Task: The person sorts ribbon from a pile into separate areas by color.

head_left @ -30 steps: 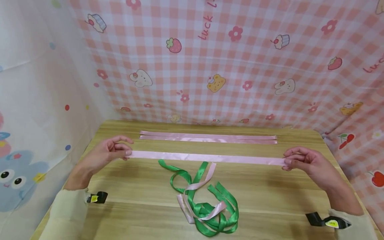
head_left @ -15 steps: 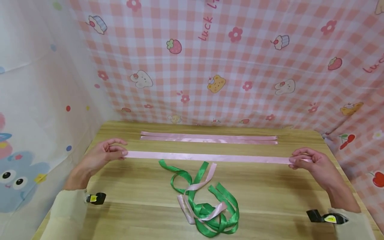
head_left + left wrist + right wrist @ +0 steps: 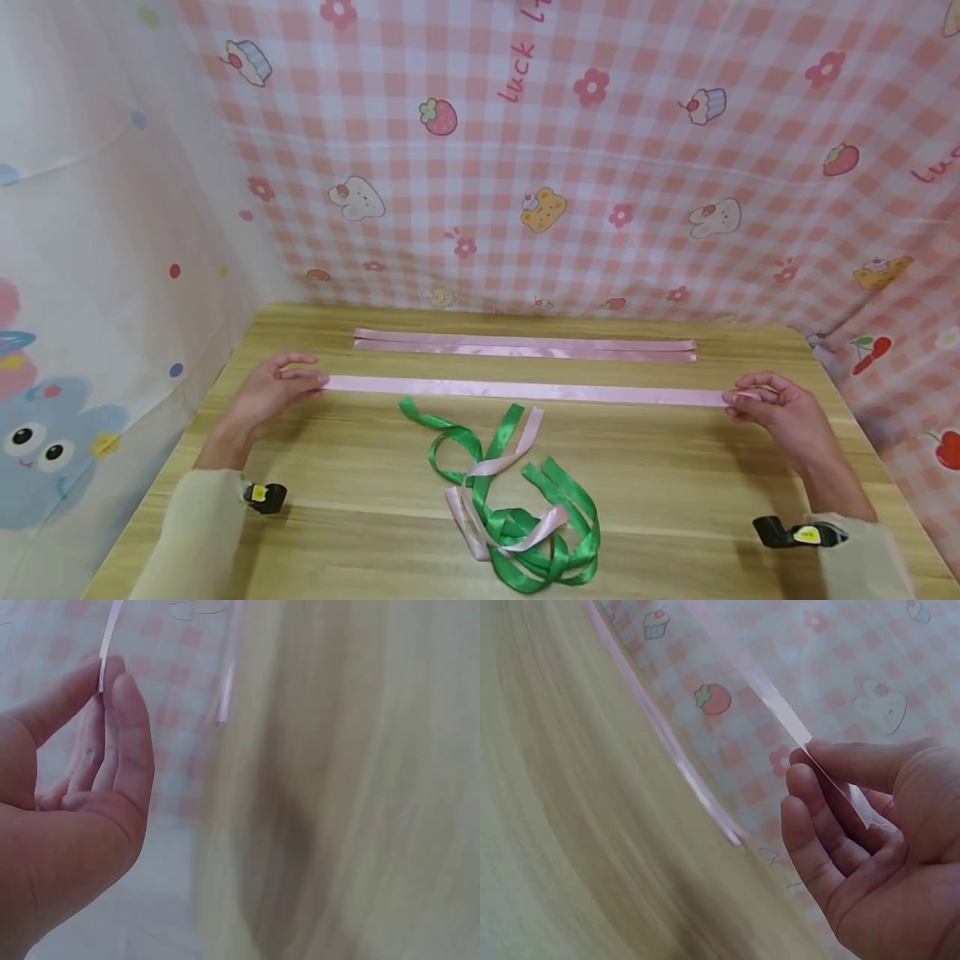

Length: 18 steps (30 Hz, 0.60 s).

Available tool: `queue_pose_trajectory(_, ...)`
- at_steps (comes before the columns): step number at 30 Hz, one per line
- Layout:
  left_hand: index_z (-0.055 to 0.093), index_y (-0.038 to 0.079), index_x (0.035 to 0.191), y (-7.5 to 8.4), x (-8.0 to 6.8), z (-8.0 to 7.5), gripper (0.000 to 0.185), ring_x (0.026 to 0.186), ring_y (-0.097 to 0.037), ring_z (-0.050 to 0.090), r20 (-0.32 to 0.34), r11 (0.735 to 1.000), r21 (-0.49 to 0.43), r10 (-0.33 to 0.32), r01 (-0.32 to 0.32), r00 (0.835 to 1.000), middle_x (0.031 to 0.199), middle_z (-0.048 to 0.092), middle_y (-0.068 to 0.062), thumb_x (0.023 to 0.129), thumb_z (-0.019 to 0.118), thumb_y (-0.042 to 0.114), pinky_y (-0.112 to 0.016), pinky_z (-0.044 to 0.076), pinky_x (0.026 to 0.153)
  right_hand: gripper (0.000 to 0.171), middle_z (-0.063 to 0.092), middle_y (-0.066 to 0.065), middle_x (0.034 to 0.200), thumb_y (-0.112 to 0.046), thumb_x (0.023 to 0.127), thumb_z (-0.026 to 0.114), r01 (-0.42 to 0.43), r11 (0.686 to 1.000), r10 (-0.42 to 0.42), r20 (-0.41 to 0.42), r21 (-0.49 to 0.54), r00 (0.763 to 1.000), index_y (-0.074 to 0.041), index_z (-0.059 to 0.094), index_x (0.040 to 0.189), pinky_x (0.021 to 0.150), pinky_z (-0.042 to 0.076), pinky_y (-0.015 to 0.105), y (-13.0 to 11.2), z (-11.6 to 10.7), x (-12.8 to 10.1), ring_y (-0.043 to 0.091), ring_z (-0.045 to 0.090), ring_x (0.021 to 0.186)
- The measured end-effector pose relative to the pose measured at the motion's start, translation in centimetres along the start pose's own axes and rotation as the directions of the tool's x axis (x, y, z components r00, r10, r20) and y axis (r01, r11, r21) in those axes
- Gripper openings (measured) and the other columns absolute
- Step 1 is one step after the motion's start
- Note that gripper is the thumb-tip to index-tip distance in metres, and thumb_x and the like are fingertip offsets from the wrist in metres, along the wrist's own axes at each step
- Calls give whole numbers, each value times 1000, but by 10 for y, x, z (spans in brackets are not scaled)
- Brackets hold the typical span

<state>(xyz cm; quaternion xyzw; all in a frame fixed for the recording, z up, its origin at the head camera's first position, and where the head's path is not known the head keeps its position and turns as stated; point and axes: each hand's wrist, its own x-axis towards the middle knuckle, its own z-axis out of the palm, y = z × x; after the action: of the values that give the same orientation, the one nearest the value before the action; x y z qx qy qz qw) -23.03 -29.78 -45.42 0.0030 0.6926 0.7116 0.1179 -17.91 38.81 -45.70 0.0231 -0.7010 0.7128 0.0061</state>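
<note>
A pale pink satin ribbon (image 3: 525, 391) stretches taut and nearly level between my two hands, above the table. My left hand (image 3: 273, 392) pinches its left end between thumb and fingertips; in the left wrist view the ribbon end (image 3: 112, 630) shows edge-on at the fingertips. My right hand (image 3: 783, 412) pinches it near the other end, and in the right wrist view a short frayed tail (image 3: 862, 806) sticks out past the thumb into the palm. Behind it, two pink ribbon strips (image 3: 525, 345) lie side by side along the back of the table.
A loose tangle of green ribbon (image 3: 585, 533) with a pink ribbon (image 3: 517, 450) woven through it lies in the middle front of the wooden table (image 3: 337, 533). A pink checked cloth (image 3: 480, 167) hangs behind the table, and a white printed cloth (image 3: 90, 233) on the left.
My right hand has slid inward from the ribbon's tip, leaving a short tail. Both hands shifted slightly, the left a little rightward lately. The ribbon stays taut; the tangle and strips have not moved.
</note>
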Motion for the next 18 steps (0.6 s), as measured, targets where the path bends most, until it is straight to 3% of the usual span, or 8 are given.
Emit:
queue_pose_trajectory(5, 50, 0, 117, -11, 12, 6, 31, 81, -7, 70, -97, 999, -21, -27, 26, 995, 87, 73, 5, 92, 67, -1, -25, 57, 81, 16, 75, -3, 88, 0, 97, 60, -51, 999, 51, 0, 18, 999, -13, 67, 102, 69, 58, 23, 8, -3, 8, 9, 71, 77)
queue_pose_trajectory(11, 42, -9, 128, -20, 27, 11, 42, 80, -5, 70, -188, 996, 46, -67, 77, 980, 84, 72, 10, 94, 65, 3, -22, 57, 77, 14, 76, -3, 85, -1, 95, 63, -123, 991, 125, -34, 54, 992, -12, 66, 101, 67, 58, 23, 19, -6, 18, 9, 71, 74)
queue_pose_trajectory(15, 42, -6, 125, -24, 36, 13, 40, 76, -6, 70, -228, 994, 44, -87, 100, 970, 81, 72, 11, 94, 66, 3, -21, 57, 72, 10, 75, -4, 82, -3, 94, 66, -139, 990, 139, -89, 1, 986, -10, 64, 101, 64, 58, 23, 25, -8, 27, 8, 71, 72)
queue_pose_trajectory(18, 44, -4, 120, -28, 45, 15, 35, 72, -4, 69, -266, 995, 25, -84, 94, 960, 78, 72, 10, 93, 66, 0, -20, 57, 70, 11, 74, -6, 79, -8, 95, 66, -162, 981, 148, -131, -106, 980, -6, 61, 105, 63, 57, 24, 28, -7, 36, 7, 70, 70)
